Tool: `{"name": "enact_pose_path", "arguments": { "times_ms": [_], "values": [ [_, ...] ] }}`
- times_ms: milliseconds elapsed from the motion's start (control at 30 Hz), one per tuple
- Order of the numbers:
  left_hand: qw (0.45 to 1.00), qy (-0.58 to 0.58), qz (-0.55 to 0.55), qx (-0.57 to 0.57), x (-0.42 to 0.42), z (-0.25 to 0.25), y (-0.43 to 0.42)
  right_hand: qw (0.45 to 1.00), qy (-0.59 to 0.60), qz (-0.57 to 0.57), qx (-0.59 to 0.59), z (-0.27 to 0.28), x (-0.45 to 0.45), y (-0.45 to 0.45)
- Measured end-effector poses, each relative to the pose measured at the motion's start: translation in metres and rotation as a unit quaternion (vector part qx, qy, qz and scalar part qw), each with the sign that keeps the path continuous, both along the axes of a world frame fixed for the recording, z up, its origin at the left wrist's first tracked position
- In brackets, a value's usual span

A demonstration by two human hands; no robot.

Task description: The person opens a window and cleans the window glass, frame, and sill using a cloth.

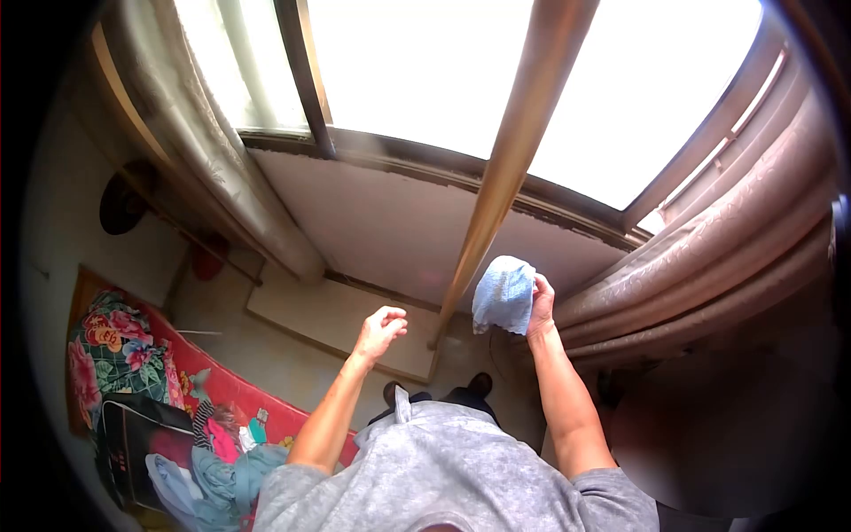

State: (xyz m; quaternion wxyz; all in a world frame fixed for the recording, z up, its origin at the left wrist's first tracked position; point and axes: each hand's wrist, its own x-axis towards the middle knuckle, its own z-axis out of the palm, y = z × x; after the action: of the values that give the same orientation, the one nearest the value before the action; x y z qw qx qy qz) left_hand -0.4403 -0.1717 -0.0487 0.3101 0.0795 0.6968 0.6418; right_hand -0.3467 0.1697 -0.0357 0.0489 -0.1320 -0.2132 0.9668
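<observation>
A light blue cloth (503,295) hangs from my right hand (542,307), whose fingers are wrapped round its right edge. The cloth is held up at the right of a tall golden-brown pole (496,191), apart from my left hand. At the left of the pole, my left hand (381,332) is raised with its fingers curled in, and nothing shows in them. Its fingertips point toward the pole without touching it.
A window frame (408,152) spans the wall ahead, with curtains on the left (208,151) and right (709,253). A low pale ledge (328,315) runs below. At lower left, a red-covered bed (239,386) carries clothes (235,470) and a black bag (133,443).
</observation>
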Motion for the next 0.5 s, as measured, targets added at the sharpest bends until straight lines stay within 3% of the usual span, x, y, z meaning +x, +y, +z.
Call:
{"name": "enact_pose_path", "arguments": {
  "times_ms": [33,167,267,300,333,367,500],
  "values": [
    [0.999,-0.012,-0.033,0.008,-0.002,0.002,0.0,0.998,-0.059,-0.019,0.013,0.018,0.008,-0.027],
    [0.984,-0.095,-0.143,0.038,0.015,0.003,0.006,0.993,-0.104,0.027,-0.054,-0.005,0.041,-0.079],
    [0.969,-0.168,-0.181,0.023,0.038,-0.004,0.006,0.983,-0.094,0.138,-0.078,-0.026,0.056,-0.113],
    [0.965,-0.196,-0.171,-0.003,0.046,-0.003,0.003,0.977,-0.098,0.175,-0.07,-0.023,0.055,-0.127],
    [0.968,-0.196,-0.12,0.098,0.057,-0.026,0.0,0.975,-0.081,0.195,-0.073,-0.017,0.05,-0.14],
    [0.972,-0.202,-0.084,0.092,0.061,-0.005,-0.007,0.971,-0.063,0.216,-0.076,-0.012,0.044,-0.152],
    [0.991,-0.043,0.072,0.1,0.059,-0.014,-0.037,0.979,-0.078,0.18,0.052,-0.005,0.012,-0.179]
  ]
}}
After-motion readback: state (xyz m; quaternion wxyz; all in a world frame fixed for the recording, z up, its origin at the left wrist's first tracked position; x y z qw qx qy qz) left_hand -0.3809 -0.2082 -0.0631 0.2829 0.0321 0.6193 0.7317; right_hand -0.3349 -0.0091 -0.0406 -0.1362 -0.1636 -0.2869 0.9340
